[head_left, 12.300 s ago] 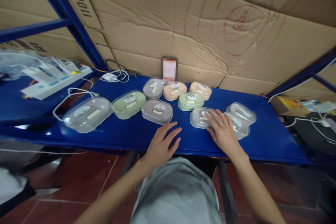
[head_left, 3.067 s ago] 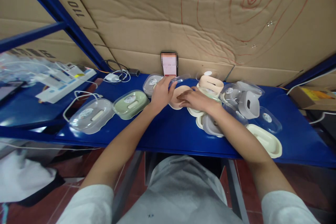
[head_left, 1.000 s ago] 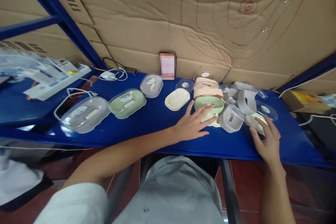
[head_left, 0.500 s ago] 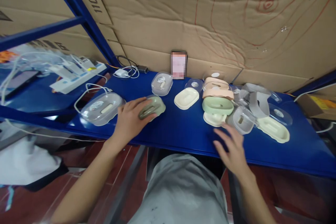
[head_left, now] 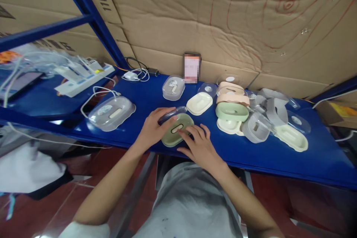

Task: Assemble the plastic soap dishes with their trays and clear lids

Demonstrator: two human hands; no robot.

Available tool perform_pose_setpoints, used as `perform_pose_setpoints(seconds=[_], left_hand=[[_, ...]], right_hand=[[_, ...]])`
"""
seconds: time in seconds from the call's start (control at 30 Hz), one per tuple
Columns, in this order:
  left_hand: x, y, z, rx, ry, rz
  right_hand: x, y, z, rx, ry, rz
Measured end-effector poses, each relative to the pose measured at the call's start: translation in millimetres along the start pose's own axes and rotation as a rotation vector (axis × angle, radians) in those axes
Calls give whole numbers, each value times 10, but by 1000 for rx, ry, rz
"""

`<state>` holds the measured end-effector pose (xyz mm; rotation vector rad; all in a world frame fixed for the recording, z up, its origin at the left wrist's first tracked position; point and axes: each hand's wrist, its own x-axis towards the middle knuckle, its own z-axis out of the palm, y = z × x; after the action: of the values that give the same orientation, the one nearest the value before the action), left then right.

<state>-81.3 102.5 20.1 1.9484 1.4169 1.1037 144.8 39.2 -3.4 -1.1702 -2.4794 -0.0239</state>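
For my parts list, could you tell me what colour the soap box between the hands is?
Pale green soap box, its clear lid lifting in the left hand; head view.

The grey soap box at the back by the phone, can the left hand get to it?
Probably yes. The grey soap box sits closed with bare blue shelf between it and the left hand, though that hand now grips a clear lid.

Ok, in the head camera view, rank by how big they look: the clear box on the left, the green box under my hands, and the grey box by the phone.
1. Clear lidded box, largest.
2. Green box under the left hand and right hand; partly covered and nearest the camera, so unsure.
3. Grey lidded box, smallest, but farthest back.
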Motion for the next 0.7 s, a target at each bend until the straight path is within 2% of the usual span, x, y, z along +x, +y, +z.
perform_pose_setpoints(seconds=[0.17,0.3,0.4,0.47,0.6,0.7], left_hand=[[-8,-236,-48,394,146,46],[-17,-398,-191,564,127,54],[-136,-311,-192,520,126,120],[-301,-176,-98,444,119,190],[-680,32,176,409,-38,355],[-763,39,240,424,0,361]], right_hand=[[20,41,-33,19,-22,-156],[44,101,-105,51,-25,-121],[71,149,-137,68,19,-66],[83,184,-153,81,87,-16],[57,312,-226,22,207,74],[5,443,-299,-59,199,82]])
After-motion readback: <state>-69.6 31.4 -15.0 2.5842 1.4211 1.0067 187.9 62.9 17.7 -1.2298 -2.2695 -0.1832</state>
